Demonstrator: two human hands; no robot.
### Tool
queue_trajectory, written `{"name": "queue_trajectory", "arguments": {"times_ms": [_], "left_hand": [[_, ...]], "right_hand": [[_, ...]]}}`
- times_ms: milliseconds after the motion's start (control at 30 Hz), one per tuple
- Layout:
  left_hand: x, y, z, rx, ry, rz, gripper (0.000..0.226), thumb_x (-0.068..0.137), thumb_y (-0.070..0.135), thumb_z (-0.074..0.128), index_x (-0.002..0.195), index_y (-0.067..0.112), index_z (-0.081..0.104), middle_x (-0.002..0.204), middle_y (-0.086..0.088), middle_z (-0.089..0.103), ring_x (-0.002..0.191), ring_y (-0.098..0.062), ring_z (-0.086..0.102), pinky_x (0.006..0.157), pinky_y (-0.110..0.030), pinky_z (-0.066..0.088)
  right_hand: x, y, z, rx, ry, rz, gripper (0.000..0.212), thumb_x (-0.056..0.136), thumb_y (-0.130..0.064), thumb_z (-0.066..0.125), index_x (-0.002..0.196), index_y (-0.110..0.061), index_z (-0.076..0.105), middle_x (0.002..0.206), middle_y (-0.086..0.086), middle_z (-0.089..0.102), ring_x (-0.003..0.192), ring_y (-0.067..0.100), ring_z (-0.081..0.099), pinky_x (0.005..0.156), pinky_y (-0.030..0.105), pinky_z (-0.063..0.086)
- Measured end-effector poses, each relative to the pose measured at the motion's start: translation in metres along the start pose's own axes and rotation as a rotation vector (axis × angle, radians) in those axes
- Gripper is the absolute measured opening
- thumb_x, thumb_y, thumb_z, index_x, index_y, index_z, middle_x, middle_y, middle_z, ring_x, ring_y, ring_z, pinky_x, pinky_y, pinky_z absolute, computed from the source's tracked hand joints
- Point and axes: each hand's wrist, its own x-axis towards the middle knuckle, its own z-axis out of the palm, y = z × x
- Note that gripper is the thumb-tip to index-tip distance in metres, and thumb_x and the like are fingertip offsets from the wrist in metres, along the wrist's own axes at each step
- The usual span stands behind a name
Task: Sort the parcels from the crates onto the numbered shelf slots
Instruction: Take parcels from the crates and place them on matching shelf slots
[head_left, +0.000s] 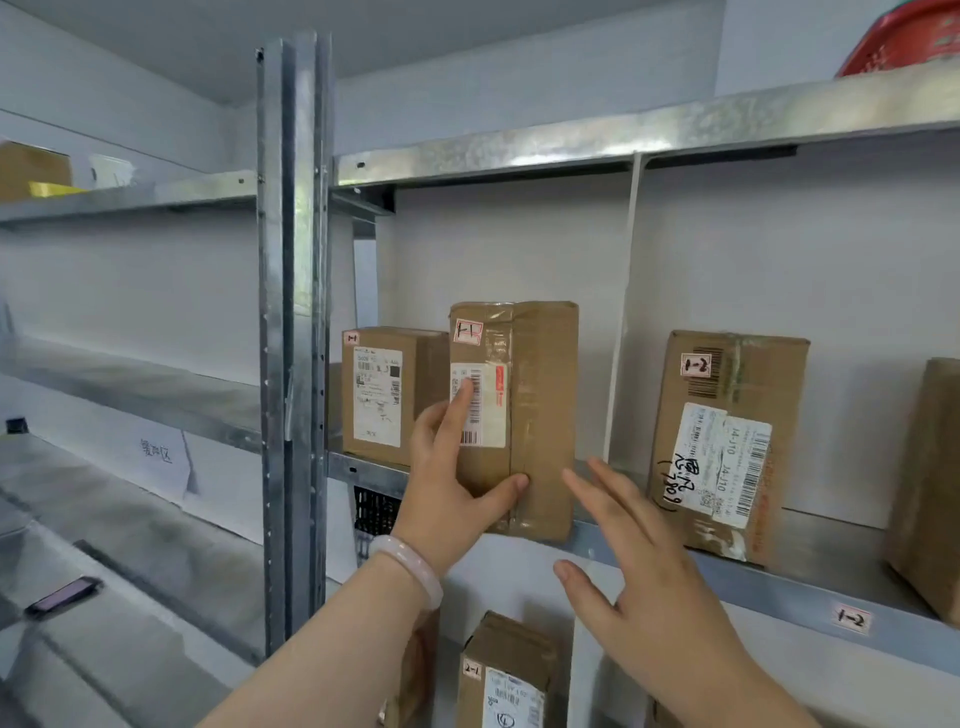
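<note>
1. Parcel marked 1-1 (519, 421) stands upright at the front edge of the shelf (769, 587), in the left slot, just beside another 1-1 box (389, 389); its tag matches that neighbour.
2. Left hand (452, 478) clasps its lower left corner, thumb across the face, apparently steadying it.
3. Right hand (639, 566) hovers spread wide beside the parcel, holding nothing.
4. Divider (621, 322) separates the 1-2 box (727, 441).
</note>
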Motion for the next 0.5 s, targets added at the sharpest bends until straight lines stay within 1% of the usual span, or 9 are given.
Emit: {"name": "queue_trajectory", "arguments": {"times_ms": [67, 100, 167, 233, 333, 367, 467, 500], "left_hand": [[0.01, -0.01, 0.01, -0.017, 0.004, -0.009, 0.104, 0.076, 0.031, 0.083, 0.146, 0.06, 0.012, 0.141, 0.014, 0.019, 0.125, 0.024, 0.016, 0.098, 0.005, 0.021], [0.015, -0.015, 0.015, -0.023, 0.001, -0.007, 0.104, 0.076, 0.03, 0.083, 0.146, 0.058, 0.012, 0.142, 0.013, 0.019, 0.124, 0.025, 0.016, 0.097, 0.006, 0.021], [0.026, -0.025, 0.025, -0.022, -0.017, 0.003, 0.104, 0.075, 0.027, 0.084, 0.146, 0.055, 0.013, 0.145, 0.006, 0.02, 0.122, 0.024, 0.02, 0.096, 0.008, 0.018], [0.034, -0.036, 0.034, -0.034, -0.043, 0.014, 0.103, 0.076, 0.025, 0.083, 0.145, 0.057, 0.013, 0.145, 0.003, 0.023, 0.122, 0.02, 0.024, 0.096, 0.008, 0.018], [0.043, -0.053, 0.044, -0.076, -0.12, 0.019, 0.103, 0.079, 0.029, 0.081, 0.144, 0.063, 0.009, 0.144, 0.015, 0.023, 0.129, 0.007, 0.028, 0.097, 0.006, 0.022], [0.046, -0.058, 0.045, -0.075, -0.146, 0.025, 0.103, 0.079, 0.031, 0.08, 0.144, 0.063, 0.007, 0.145, 0.017, 0.024, 0.13, 0.007, 0.027, 0.098, 0.004, 0.022], [0.055, -0.071, 0.047, -0.069, -0.196, 0.058, 0.103, 0.08, 0.034, 0.078, 0.146, 0.061, 0.003, 0.144, 0.02, 0.028, 0.128, 0.023, 0.019, 0.098, 0.005, 0.018], [0.056, -0.074, 0.048, -0.078, -0.207, 0.069, 0.104, 0.081, 0.033, 0.078, 0.147, 0.059, 0.003, 0.142, 0.023, 0.029, 0.129, 0.023, 0.018, 0.099, 0.005, 0.017]], "right_hand": [[0.0, 0.006, 0.001, -0.013, 0.0, 0.018, 0.068, 0.087, -0.054, 0.049, 0.138, -0.067, 0.006, 0.149, -0.041, -0.002, 0.134, -0.019, 0.008, 0.098, 0.021, 0.033], [0.001, 0.008, 0.002, -0.029, 0.003, 0.02, 0.068, 0.088, -0.052, 0.051, 0.138, -0.067, 0.007, 0.15, -0.041, -0.001, 0.134, -0.019, 0.008, 0.098, 0.019, 0.031], [0.003, 0.014, 0.003, -0.063, 0.009, 0.036, 0.069, 0.089, -0.049, 0.053, 0.138, -0.067, 0.009, 0.15, -0.039, 0.001, 0.135, -0.018, 0.009, 0.1, 0.015, 0.024], [0.007, 0.019, 0.003, -0.096, -0.002, 0.077, 0.067, 0.09, -0.047, 0.054, 0.137, -0.068, 0.01, 0.15, -0.04, 0.001, 0.136, -0.016, 0.009, 0.102, 0.012, 0.017], [0.014, 0.023, 0.007, -0.149, 0.007, 0.133, 0.068, 0.091, -0.044, 0.055, 0.138, -0.066, 0.011, 0.15, -0.04, 0.001, 0.136, -0.018, 0.006, 0.101, 0.006, 0.009], [0.016, 0.023, 0.01, -0.159, 0.017, 0.154, 0.069, 0.091, -0.044, 0.056, 0.139, -0.066, 0.01, 0.15, -0.04, 0.003, 0.135, -0.018, 0.006, 0.1, 0.005, 0.009], [0.022, 0.023, 0.021, -0.172, 0.049, 0.188, 0.071, 0.091, -0.044, 0.057, 0.139, -0.066, 0.009, 0.151, -0.039, 0.006, 0.135, -0.017, 0.009, 0.098, 0.004, 0.012], [0.024, 0.022, 0.025, -0.172, 0.049, 0.194, 0.07, 0.091, -0.045, 0.055, 0.139, -0.066, 0.009, 0.151, -0.039, 0.006, 0.136, -0.016, 0.011, 0.099, 0.006, 0.013]]}}
